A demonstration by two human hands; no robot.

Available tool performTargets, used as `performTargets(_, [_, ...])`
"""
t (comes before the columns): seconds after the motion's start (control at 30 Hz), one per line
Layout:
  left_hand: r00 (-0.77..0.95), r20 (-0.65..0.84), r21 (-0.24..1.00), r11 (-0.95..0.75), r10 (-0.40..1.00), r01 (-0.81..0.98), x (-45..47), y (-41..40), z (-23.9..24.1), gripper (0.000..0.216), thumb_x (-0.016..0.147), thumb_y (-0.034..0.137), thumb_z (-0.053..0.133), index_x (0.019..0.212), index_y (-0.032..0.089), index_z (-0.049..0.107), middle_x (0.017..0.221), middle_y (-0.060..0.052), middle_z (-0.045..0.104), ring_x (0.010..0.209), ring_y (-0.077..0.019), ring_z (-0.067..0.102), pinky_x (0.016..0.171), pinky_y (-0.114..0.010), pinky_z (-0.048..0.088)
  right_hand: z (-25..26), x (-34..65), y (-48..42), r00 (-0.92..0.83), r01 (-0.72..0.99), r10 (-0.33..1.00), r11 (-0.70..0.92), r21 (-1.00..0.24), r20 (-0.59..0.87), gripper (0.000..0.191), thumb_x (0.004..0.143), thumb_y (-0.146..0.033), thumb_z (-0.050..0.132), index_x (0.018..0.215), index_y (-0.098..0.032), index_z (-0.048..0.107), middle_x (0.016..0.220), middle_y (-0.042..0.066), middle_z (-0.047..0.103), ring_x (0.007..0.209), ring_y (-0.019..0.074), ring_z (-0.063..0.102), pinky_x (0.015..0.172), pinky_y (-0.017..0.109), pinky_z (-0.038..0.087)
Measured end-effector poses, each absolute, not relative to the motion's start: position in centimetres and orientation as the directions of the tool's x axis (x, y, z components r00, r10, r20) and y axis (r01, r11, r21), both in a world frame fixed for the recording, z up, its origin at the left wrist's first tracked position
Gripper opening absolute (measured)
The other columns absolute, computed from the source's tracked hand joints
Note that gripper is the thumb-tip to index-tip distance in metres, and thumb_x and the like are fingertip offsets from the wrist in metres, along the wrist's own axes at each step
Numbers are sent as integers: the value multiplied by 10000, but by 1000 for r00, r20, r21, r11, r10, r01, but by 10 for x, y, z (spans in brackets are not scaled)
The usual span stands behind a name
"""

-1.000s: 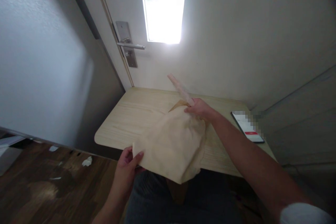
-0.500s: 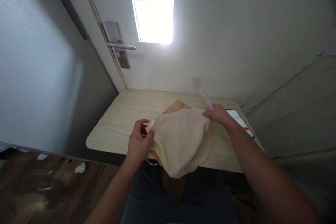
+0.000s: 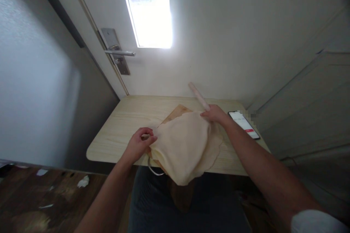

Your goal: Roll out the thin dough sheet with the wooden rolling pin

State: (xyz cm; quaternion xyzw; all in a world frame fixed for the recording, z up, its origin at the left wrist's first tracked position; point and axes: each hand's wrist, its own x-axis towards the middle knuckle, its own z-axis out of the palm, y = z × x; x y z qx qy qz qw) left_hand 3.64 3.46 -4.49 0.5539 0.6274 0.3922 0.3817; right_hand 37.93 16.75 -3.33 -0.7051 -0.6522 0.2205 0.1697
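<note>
A wide, thin sheet of pale dough point(image 3: 183, 145) is draped over a wooden board point(image 3: 175, 113) on a light wooden table point(image 3: 128, 123), and its near edge hangs past the table's front. My left hand point(image 3: 139, 143) pinches the sheet's left edge. My right hand point(image 3: 214, 114) is closed round a pale rolling pin point(image 3: 198, 96) at the sheet's far right edge; the pin points up and away to the left. A thin metal loop point(image 3: 153, 169) shows under the board's near corner.
A smartphone point(image 3: 244, 125) with a lit screen lies at the table's right end. A white door with a metal lever handle point(image 3: 120, 53) and a bright glass panel stands behind the table. Scraps of paper point(image 3: 83, 181) lie on the dark wooden floor at the left.
My left hand rose from below the table's front edge to the sheet's left edge and grips it there. My right hand with the pin has stayed at the sheet's far edge. The view has shifted.
</note>
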Motion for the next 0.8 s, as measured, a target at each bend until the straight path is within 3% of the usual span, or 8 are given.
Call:
performTargets(0.13, [-156,-139,906,190,978,379,33,33,-45,502,577,401,750,1006,176,617,807,-10,618,713,-169,604,655,-299,492,-39,374,162,-1,869,1000,-3,-494,-8,222,695,-242,690,892,-140,684,856,77,706,706,168,614,554,221,378])
performTargets(0.2, [-163,-175,882,228,971,412,32,34,-45,519,569,390,743,1025,168,635,742,10,595,648,-155,575,597,-277,459,-40,371,159,-33,871,999,32,-491,6,214,696,-217,670,897,-144,678,862,72,706,709,166,613,575,223,388])
performTargets(0.33, [-140,-191,837,235,972,494,31,35,-44,309,590,370,695,823,169,667,623,32,555,564,-130,508,541,-256,395,-38,366,157,-62,867,997,74,-492,39,169,703,-200,643,865,-154,662,826,47,686,698,156,590,587,225,374])
performTargets(0.47, [-108,-209,830,234,972,505,34,33,-40,215,633,378,667,670,176,603,625,13,582,575,-130,511,537,-247,386,-34,364,159,-70,844,993,111,-524,97,149,705,-234,650,836,-163,645,777,20,656,673,145,556,585,230,357])
performTargets(0.7, [9,-188,973,185,982,135,44,17,-31,382,733,539,680,848,224,497,664,43,616,549,-129,564,494,-225,432,-27,361,154,-26,803,980,137,-580,196,132,705,-263,646,808,-190,608,718,-19,601,646,137,511,583,236,342])
performTargets(0.8, [-56,-190,975,195,980,104,46,15,-29,440,718,579,693,896,235,484,595,64,597,476,-114,530,427,-191,377,-20,360,152,0,790,970,148,-595,241,161,716,-278,640,849,-191,618,740,-15,614,660,142,517,604,238,362])
